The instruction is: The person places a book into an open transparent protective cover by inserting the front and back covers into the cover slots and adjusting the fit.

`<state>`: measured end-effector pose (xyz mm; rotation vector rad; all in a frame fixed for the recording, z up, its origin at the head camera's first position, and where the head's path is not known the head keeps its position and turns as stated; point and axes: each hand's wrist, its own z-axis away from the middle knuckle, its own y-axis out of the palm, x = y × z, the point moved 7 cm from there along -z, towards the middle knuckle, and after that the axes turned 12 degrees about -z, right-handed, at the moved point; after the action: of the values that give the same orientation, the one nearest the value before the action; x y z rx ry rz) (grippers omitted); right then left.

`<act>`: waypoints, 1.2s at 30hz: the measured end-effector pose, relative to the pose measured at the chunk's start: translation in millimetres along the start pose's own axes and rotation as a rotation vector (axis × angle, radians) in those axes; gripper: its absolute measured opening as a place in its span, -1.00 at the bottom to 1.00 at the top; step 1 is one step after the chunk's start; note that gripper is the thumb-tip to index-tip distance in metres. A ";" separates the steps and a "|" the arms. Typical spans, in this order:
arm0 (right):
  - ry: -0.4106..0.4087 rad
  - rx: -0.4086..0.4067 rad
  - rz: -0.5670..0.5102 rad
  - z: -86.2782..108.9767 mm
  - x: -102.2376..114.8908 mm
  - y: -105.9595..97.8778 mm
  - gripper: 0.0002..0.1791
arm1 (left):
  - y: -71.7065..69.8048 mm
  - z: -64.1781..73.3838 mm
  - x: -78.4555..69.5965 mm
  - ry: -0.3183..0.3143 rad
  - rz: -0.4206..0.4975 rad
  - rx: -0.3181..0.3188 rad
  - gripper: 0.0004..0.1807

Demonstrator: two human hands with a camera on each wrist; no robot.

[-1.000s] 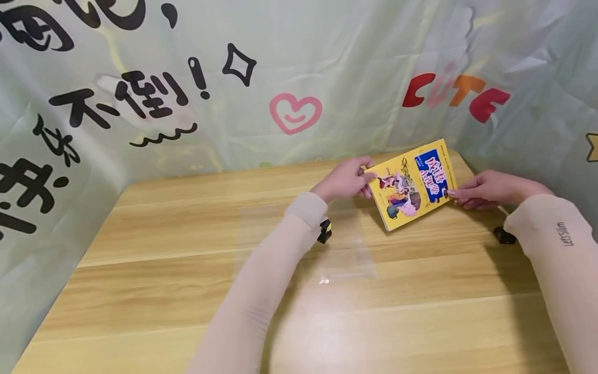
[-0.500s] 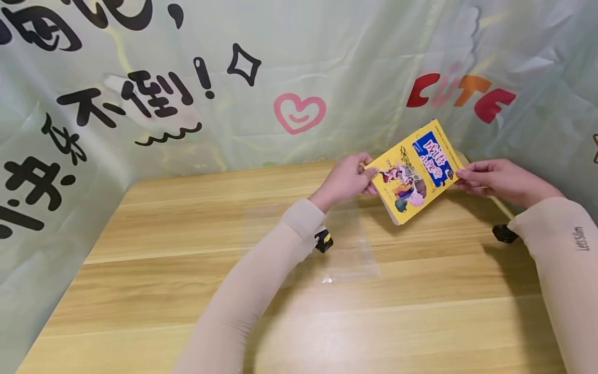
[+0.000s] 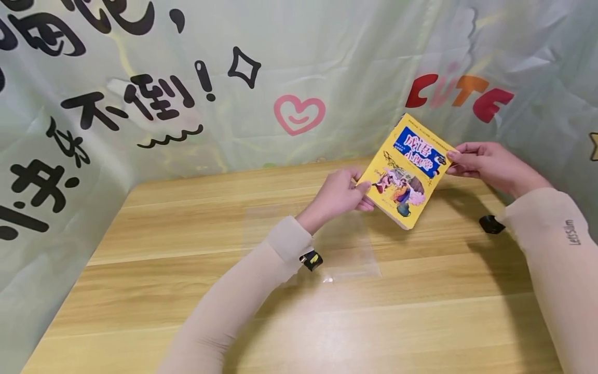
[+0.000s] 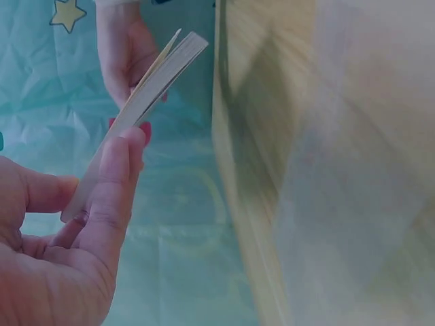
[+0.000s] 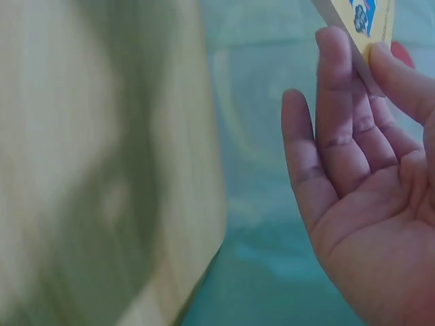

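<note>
A yellow book (image 3: 406, 171) with a blue title block and coloured figures is held in the air above the far right of the table. My left hand (image 3: 334, 197) pinches its lower left corner, thumb on the cover and fingers beneath. At its upper right corner my right hand (image 3: 490, 163) grips it between thumb and fingers. From the left wrist, the book's page edges (image 4: 139, 109) show, with the cover slightly lifted from the pages. In the right wrist view only a corner of the book (image 5: 363, 41) is visible, between thumb and fingers.
A clear plastic sheet or bag (image 3: 350, 249) lies flat on the wooden table (image 3: 163, 291), partly under the left forearm. Behind the table hangs a pale printed cloth (image 3: 224, 124), which also closes off both sides. Small black devices (image 3: 491, 224) sit at the wrists.
The book has turned anticlockwise, so its title now stands more upright, and its top has shifted left. My right hand has risen; my left hand has moved slightly down and left.
</note>
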<state>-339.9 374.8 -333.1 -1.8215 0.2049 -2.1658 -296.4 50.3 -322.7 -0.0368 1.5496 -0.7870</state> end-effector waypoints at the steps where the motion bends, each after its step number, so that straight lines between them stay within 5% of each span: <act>1: -0.005 -0.008 0.011 -0.4 4.1 2.0 -0.84 | -0.4 2.7 1.7 -0.008 0.005 0.002 -0.85; 12: -0.062 -0.069 0.034 -6.0 35.2 25.7 -0.71 | -4.2 30.4 14.0 -0.076 0.018 0.100 -0.81; 20: -0.066 -0.040 0.084 -9.3 46.0 41.2 -0.51 | -6.0 47.3 19.9 -0.096 -0.010 0.151 -0.82; 28: -0.068 -0.019 0.101 -13.6 53.2 56.7 -0.53 | -9.5 63.6 25.4 -0.098 -0.059 0.178 -0.77; 36: -0.088 0.002 0.163 -14.0 60.3 72.2 -0.48 | -10.8 79.4 32.3 -0.064 -0.223 0.172 -0.77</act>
<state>-352.6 286.2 -300.9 -1.8266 0.3193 -1.9701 -235.7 -8.7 -339.7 -0.1083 1.4274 -1.0833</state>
